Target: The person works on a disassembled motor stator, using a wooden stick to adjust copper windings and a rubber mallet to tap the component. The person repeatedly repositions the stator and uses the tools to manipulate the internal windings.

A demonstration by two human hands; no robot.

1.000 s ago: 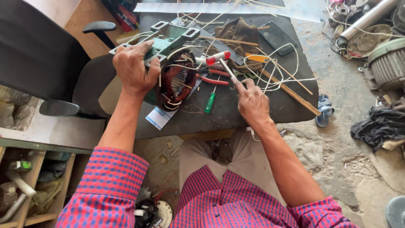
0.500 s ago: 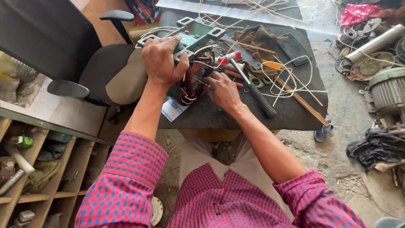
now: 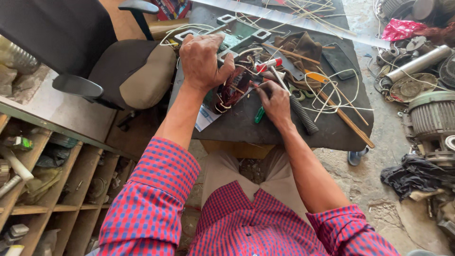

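Note:
A green motor stator (image 3: 235,45) with reddish copper windings (image 3: 231,90) lies on a dark table (image 3: 246,125). My left hand (image 3: 204,59) presses down on top of the stator, fingers curled over its body. My right hand (image 3: 275,102) rests at the winding's right side, fingertips pinching something thin by the coils; what it is cannot be made out. A black-handled tool (image 3: 303,114) lies just right of that hand. A small green-handled tool (image 3: 259,114) sits under my right wrist.
White wires (image 3: 332,90), wooden sticks (image 3: 346,118), a brown cloth (image 3: 301,47) and a dark phone (image 3: 339,60) clutter the table's right. A black office chair (image 3: 118,71) stands left. Wooden shelves (image 3: 42,189) are at lower left, motor parts (image 3: 431,114) on the floor at right.
My right hand moved left from the table's right side to the windings and let the black-handled tool lie. My left hand stayed on the stator. The view shifted closer.

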